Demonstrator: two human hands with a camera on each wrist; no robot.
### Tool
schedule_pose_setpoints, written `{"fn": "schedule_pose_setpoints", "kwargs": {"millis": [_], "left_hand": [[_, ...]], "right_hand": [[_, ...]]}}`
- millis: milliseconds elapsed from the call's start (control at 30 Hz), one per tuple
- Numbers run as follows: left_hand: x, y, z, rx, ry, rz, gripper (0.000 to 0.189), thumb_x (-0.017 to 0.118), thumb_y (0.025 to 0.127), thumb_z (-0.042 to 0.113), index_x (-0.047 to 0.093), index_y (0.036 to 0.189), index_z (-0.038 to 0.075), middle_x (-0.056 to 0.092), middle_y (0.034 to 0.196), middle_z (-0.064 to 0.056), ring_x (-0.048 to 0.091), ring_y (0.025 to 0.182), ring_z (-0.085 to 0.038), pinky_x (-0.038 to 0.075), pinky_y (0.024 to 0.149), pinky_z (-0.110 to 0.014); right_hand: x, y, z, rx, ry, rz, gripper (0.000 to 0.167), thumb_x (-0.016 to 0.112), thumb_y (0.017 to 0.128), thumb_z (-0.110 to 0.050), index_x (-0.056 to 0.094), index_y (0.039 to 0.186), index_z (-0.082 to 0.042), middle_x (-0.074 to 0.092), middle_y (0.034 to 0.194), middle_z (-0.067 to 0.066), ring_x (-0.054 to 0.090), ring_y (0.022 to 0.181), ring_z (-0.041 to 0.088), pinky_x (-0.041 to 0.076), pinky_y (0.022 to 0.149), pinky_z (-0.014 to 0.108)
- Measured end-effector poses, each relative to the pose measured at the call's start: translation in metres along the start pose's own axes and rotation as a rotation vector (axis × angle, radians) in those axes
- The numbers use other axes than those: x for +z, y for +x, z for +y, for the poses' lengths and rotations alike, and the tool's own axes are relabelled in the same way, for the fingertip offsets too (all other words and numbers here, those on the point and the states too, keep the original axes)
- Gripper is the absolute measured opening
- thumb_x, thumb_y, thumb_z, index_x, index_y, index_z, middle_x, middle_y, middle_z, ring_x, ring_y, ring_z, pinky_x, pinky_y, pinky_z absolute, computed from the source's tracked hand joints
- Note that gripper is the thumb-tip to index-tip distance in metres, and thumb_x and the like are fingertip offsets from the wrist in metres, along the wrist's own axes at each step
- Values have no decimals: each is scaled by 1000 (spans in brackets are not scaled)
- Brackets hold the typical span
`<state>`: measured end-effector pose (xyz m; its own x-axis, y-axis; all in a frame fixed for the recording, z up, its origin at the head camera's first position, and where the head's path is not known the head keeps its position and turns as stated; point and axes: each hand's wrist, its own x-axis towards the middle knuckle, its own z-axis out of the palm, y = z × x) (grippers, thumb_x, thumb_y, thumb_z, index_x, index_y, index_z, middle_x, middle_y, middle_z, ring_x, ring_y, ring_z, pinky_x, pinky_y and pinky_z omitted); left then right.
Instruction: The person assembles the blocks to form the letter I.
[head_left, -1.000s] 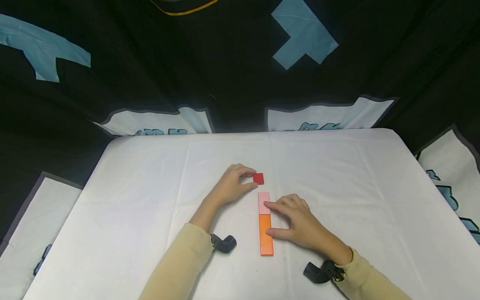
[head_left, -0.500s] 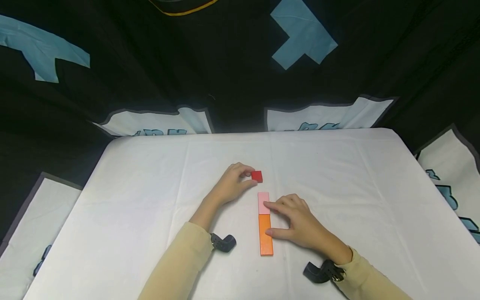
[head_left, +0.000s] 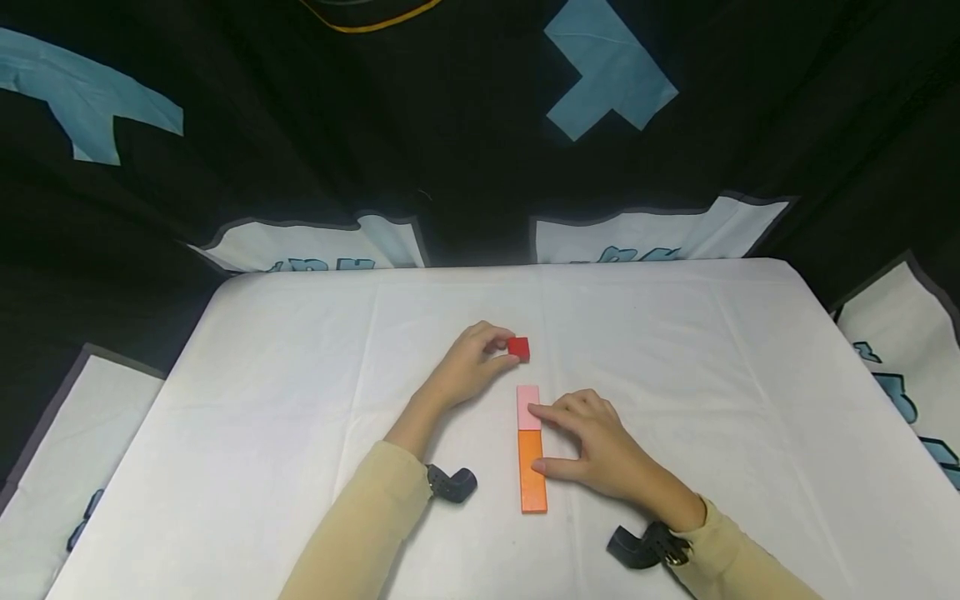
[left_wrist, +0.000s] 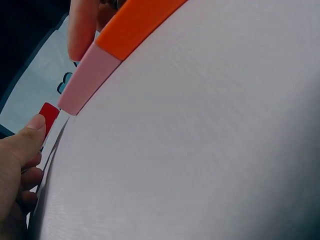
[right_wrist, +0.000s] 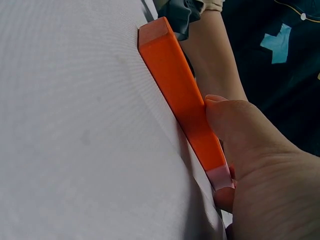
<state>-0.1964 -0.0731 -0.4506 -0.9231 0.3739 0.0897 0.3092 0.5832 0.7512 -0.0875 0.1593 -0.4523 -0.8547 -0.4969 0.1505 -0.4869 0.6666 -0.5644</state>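
Observation:
Between thumb and fingers, my left hand (head_left: 468, 364) pinches a small red cube (head_left: 519, 349) beyond the far end of a row of two blocks. In the head view a gap separates the cube from the pink block (head_left: 528, 407). That pink block meets the longer orange block (head_left: 533, 472) end to end, in a straight line on the table. My right hand (head_left: 592, 442) lies to the right of the row; its index fingertip touches the pink block and its thumb touches the orange one. The left wrist view shows the red cube (left_wrist: 49, 119) under the left thumb.
A white cloth covers the table (head_left: 675, 333). Black fabric with blue shapes (head_left: 611, 71) hangs beyond its far edge. Dark wrist-worn devices stick out from both sleeves, one (head_left: 452, 484) left of the orange block and the other (head_left: 637, 547) at the right wrist.
My left hand has shifted slightly away from the pink block with the red cube, and more of the cube's near side shows. The right hand and the two-block row have stayed put.

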Motion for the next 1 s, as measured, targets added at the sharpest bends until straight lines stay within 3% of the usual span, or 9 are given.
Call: {"fn": "schedule_pose_setpoints", "kwargs": {"millis": [1000], "left_hand": [[3,1,4,-3,70,-46,35,72,91,29,66,123,15,65,113,-1,57,111,-19,50,103,-37]], "right_hand": [[0,0,1,-20,-8,10,66,78,79,-54,59,138,-30,59,115,-12,43,113,10,37,96,42]]}}
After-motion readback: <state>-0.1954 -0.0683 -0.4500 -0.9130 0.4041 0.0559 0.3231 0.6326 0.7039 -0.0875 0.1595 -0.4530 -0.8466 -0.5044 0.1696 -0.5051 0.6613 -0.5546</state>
